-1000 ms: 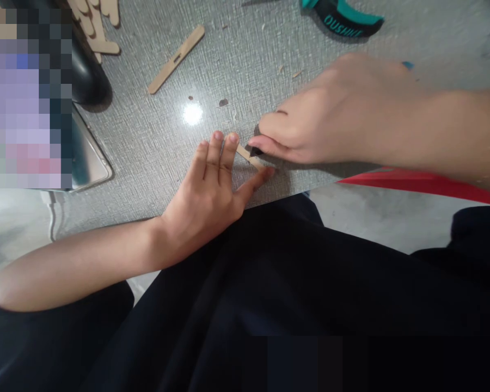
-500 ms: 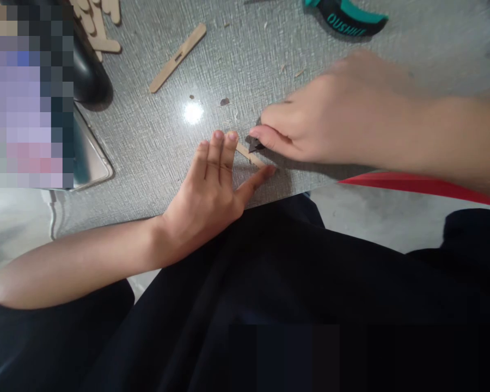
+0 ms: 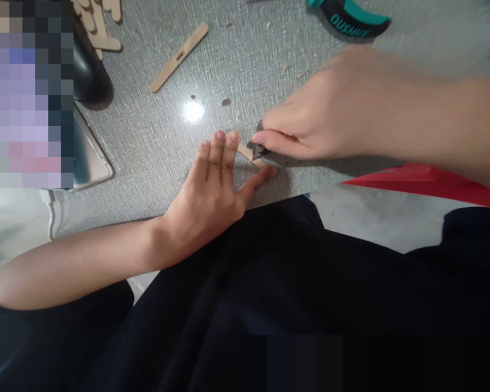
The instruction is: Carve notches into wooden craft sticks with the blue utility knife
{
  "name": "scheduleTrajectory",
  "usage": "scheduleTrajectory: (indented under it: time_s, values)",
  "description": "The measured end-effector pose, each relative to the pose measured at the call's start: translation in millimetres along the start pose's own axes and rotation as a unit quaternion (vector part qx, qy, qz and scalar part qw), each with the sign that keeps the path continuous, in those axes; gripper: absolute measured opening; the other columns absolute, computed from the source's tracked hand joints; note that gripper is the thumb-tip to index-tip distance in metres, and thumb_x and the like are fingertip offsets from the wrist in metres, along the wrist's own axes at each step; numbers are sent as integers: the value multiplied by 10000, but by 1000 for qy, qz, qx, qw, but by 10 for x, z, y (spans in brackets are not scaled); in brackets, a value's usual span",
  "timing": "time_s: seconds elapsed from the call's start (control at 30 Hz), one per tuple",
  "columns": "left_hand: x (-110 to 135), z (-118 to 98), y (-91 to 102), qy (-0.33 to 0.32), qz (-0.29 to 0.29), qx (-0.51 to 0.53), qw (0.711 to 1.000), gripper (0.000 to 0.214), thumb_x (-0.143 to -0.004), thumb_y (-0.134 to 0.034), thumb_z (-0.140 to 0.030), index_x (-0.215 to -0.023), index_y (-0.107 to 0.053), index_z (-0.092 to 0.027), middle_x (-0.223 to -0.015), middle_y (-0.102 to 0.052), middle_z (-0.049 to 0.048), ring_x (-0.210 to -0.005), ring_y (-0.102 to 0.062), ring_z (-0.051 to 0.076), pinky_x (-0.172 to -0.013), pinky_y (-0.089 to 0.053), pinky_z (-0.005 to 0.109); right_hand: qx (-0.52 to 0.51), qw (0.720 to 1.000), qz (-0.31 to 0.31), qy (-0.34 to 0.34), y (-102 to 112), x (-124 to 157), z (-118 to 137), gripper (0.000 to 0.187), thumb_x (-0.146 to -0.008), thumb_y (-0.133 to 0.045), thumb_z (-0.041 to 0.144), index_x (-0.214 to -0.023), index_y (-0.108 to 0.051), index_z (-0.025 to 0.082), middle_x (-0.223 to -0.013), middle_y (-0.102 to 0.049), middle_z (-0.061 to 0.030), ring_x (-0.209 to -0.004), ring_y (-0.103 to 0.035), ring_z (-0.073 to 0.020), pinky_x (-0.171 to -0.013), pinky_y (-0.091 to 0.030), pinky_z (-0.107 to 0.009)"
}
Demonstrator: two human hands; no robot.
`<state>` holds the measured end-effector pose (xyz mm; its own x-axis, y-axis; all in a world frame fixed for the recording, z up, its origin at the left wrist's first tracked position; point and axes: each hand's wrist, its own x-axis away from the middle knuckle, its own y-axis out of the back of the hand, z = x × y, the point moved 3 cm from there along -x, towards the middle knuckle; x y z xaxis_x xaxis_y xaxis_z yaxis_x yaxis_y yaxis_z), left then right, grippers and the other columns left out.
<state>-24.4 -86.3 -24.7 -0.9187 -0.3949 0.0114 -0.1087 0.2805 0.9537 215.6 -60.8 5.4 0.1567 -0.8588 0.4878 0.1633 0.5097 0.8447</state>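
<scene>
My left hand [image 3: 212,185] lies flat near the front edge of the grey table [image 3: 155,130], fingers pressed together on one end of a short wooden stick [image 3: 248,155], thumb stretched out beside the other end. My right hand [image 3: 330,117] is closed in a pinch on a small dark blade [image 3: 256,149], whose tip touches the stick between my left fingers and thumb. Most of the blade is hidden inside my right hand.
A slotted wooden stick [image 3: 178,56] lies farther back, with a pile of sticks [image 3: 98,24] at the far left. A black and teal tool [image 3: 349,20] rests at the back. A black object [image 3: 87,73] and metal tray [image 3: 90,155] sit left. Wood chips dot the table.
My right hand drew back slightly with the blade, then returned to the stick. My left hand has stayed pressed on the stick.
</scene>
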Motion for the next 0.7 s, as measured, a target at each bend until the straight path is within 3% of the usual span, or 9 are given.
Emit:
scheduleTrajectory:
  time_s: [0.1, 0.2, 0.3, 0.4, 0.53, 0.63, 0.7]
  values:
    - [-12, 7, 24, 16, -2, 38, 999, 786, -1244, -571, -142, -1982, -356, -305, -1935, -540, 224, -1788, -516, 527, -1427, -514, 836, 31, 998, 9, -62, 41, 56, 101, 653, -1162, -667, 472, -665, -304, 254, -628, -323, -10, -751, -613, -278, -855, -363, -492]
    - [24, -24, 25, 40, -2, 41, 998, 810, -1244, -583, -147, -1994, -327, -313, -1925, -548, 227, -1771, -538, 533, -1412, -522, 852, 28, 994, -21, -102, 17, 147, 119, 613, -1158, -684, 582, -754, -337, 279, -629, -313, 2, -725, -638, -303, -776, -335, -466]
    - [106, -96, -11, 50, -16, -16, 998, 896, -1225, -595, -111, -2018, -227, -306, -1876, -585, 270, -1732, -579, 549, -1342, -592, 859, -8, 990, -74, -122, -73, 236, 66, 661, -1014, -807, 837, -871, -457, 294, -636, -381, 23, -663, -606, -274, -712, -313, -425]
    - [187, -164, -70, 40, -32, -82, 995, 966, -1193, -633, -96, -2022, -190, -321, -1821, -630, 292, -1686, -626, 552, -1278, -651, 842, -37, 985, -121, -113, -176, 300, 25, 684, -892, -901, 903, -999, -601, 297, -691, -511, 17, -650, -589, -254, -686, -323, -411]
    - [237, -144, -76, 36, -30, -95, 994, 817, -1180, -669, -138, -1943, -401, -257, -1797, -645, 313, -1670, -648, 558, -1260, -677, 805, -68, 982, -145, -97, -240, 340, 26, 594, -944, -897, 847, -1062, -667, 313, -758, -632, -10, -693, -620, -272, -687, -365, -420]
    - [194, -26, 37, 14, -39, -63, 997, 576, -1223, -688, -352, -1764, -597, -179, -1763, -676, 353, -1638, -693, 588, -1223, -703, 771, -91, 980, -140, -111, -243, 350, 34, 541, -953, -909, 789, -1072, -675, 316, -797, -656, -25, -756, -653, -302, -733, -391, -435]
    - [111, 99, 129, -5, -36, -20, 999, 536, -1230, -666, -555, -1621, -700, -190, -1698, -751, 326, -1588, -752, 580, -1163, -731, 733, -101, 979, -135, -116, -249, 352, 41, 510, -959, -908, 751, -1086, -675, 316, -822, -663, -31, -784, -664, -317, -752, -393, -444]
